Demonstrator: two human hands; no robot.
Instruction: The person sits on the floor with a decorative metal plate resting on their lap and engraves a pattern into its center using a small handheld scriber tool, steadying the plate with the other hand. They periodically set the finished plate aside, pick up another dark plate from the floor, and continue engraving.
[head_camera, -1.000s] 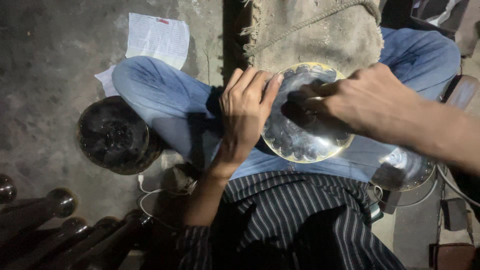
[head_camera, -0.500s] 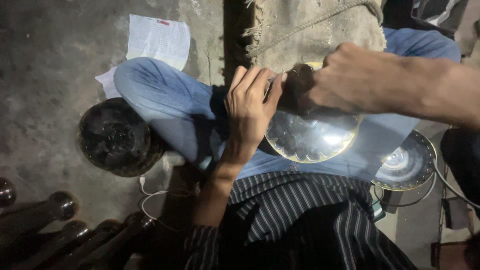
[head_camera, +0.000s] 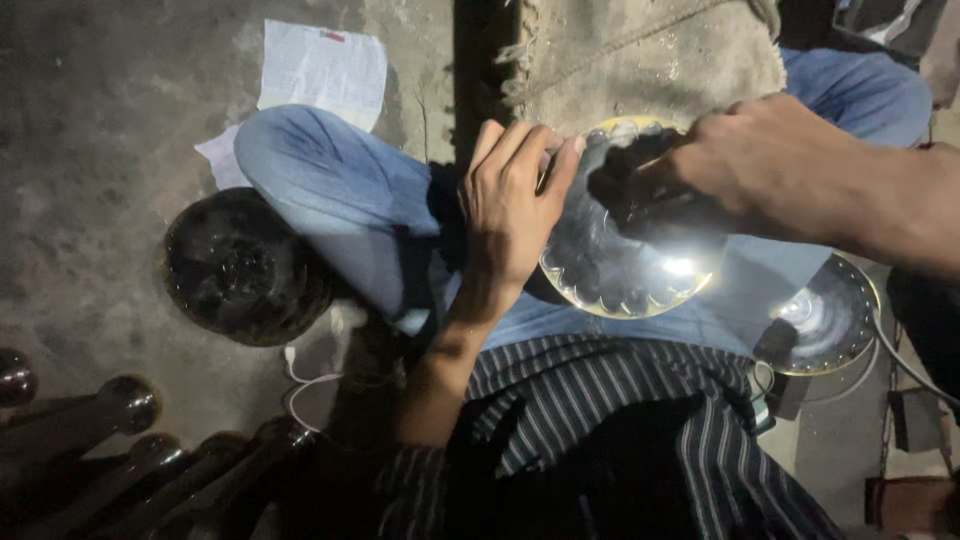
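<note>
Two shiny scalloped metal plates: one (head_camera: 630, 260) on the lap, left hand (head_camera: 510, 210) fingers gripping its rim, right hand (head_camera: 770, 165) pressing a dark cloth (head_camera: 640, 185); other (head_camera: 825, 320) on the floor.

The person wears blue jeans (head_camera: 330, 200) and a dark striped shirt (head_camera: 620, 420).

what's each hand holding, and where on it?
Left hand grips the round metal plate by its left rim. Right hand presses a dark wad onto its face.
</note>
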